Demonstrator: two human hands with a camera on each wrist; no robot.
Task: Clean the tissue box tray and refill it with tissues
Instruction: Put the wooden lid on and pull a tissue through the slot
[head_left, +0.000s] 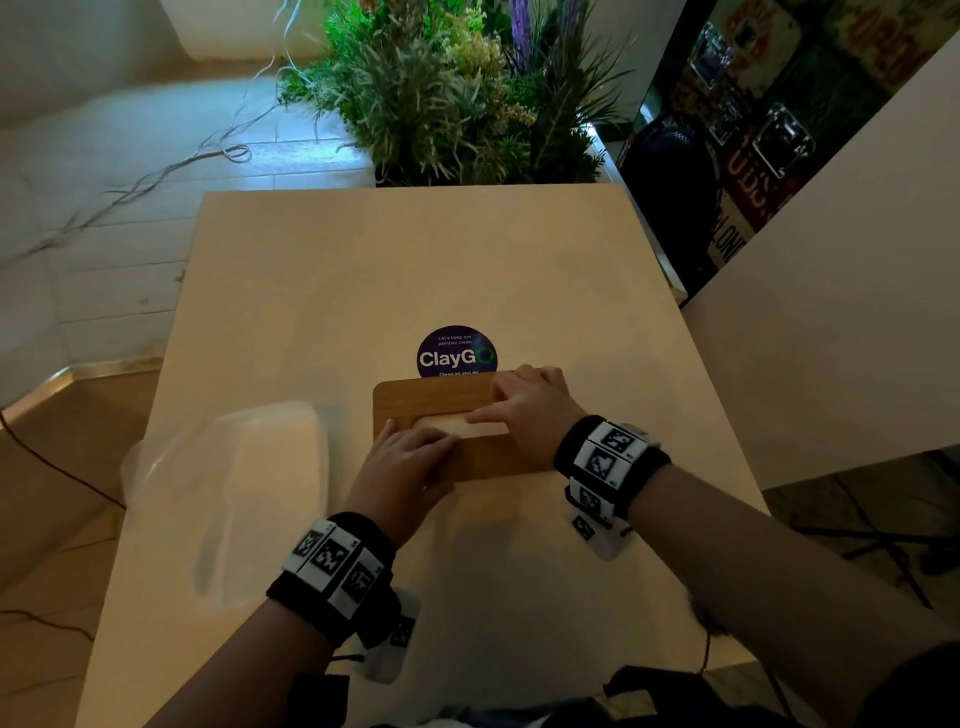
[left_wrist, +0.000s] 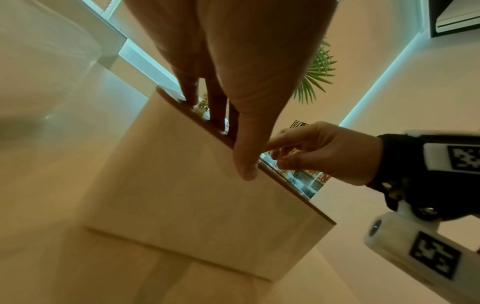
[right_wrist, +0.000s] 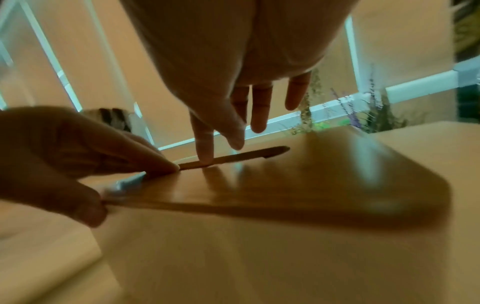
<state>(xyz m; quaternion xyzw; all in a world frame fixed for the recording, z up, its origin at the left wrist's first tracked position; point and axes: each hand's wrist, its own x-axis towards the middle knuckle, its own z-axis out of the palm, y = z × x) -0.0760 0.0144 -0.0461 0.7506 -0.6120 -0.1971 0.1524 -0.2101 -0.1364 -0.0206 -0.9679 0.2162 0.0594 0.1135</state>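
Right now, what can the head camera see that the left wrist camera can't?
Only the head view shows the round ClayGo sticker, the clear plastic wrapper and the slot in the wooden lid. Only the left wrist view shows the pale side of the tissue box under that lid. Both show the left hand and right hand with fingers on the lid.

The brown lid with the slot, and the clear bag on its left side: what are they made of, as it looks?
The brown rounded-corner lid looks like wood or a wood-look veneer, with a smooth satin finish: faint grain lines, soft sheen. The clear crumpled bag appears to be thin glossy plastic film: see-through, wrinkled, with highlights. The box body is pale and matte; its material is unclear.
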